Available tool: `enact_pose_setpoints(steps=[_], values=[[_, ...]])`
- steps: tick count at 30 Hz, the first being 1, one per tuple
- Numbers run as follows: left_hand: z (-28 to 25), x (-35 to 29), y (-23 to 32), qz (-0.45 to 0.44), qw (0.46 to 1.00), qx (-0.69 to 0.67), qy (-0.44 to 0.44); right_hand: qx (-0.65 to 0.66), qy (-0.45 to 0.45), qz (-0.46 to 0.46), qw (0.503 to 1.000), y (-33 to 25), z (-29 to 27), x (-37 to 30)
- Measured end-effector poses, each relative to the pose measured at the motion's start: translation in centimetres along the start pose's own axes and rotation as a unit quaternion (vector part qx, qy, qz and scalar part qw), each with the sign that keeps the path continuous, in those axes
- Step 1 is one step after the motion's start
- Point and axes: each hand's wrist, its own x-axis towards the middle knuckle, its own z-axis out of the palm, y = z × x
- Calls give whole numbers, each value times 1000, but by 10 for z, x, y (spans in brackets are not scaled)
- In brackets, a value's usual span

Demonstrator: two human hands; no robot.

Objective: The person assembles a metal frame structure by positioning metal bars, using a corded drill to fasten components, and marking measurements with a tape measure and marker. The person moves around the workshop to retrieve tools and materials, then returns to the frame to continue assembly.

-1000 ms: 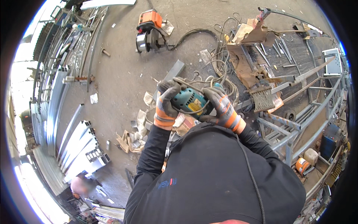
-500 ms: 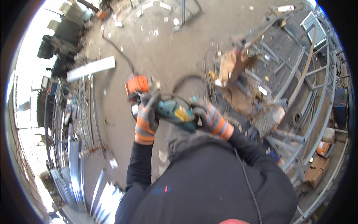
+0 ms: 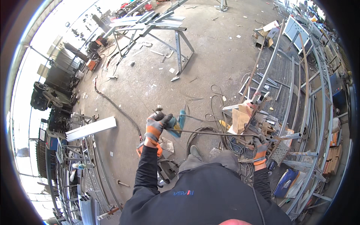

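Note:
My left hand, in a grey and orange glove, is closed round a teal angle grinder with a yellow patch. The tool hangs in front of me, a little blurred, and my fingers cover part of it. A dark power cord stretches almost straight across my front from beside the left hand. At its other end my right hand, gloved alike, has its fingers closed round the cord. Below my left hand, an orange-cased machine on the floor is partly hidden by my arm.
A coiled dark hose lies by my shoe. Torn cardboard and steel scraps lie to the right, beside a long metal frame. A steel trestle stands ahead. Metal profiles line the left; another cable crosses the floor.
Both hands were together on the grinder. The right hand has let go of it and moved far right with the cord, now pulled out straight. My view has tilted up to show more floor ahead.

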Motion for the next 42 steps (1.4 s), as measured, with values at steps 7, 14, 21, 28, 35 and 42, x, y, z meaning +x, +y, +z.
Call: enact_pose_setpoints(steps=[7,14,21,28,35,42], values=[[-126,218,-37,48,977,-38,205,-381,282,-51,879,54,-22,76],[-184,313,55,63,887,282,360,-518,140,91,839,193,-73,93],[-64,460,-2,-49,968,225,-104,-365,-108,272,884,439,199,145],[129,597,-384,-448,773,-223,-389,-393,-18,346,852,675,184,221],[189,470,-705,-510,776,-125,-349,-631,164,436,620,887,-162,297],[242,434,-749,-390,685,114,-605,-682,169,447,554,976,-282,418]])
